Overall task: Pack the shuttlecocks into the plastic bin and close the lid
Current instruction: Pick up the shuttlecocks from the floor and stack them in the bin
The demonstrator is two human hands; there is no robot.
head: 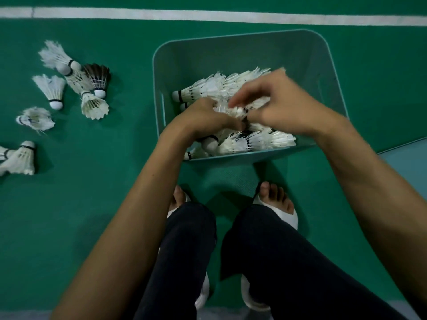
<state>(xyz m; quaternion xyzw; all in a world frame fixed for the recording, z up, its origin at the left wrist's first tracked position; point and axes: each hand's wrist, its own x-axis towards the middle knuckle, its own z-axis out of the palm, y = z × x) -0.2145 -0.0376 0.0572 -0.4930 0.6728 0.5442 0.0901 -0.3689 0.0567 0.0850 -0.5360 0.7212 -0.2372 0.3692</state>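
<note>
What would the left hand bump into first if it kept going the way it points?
The left hand, gripping shuttlecocks, would likely meet the right hand first; depth is unclear.

A green, finely textured rubber court floor fills the view. 1 broad white painted line crosses its far side. A pale grey strip edges the bottom-left corner. The light is dim.

Left hand, right hand seemingly pinching.
</note>
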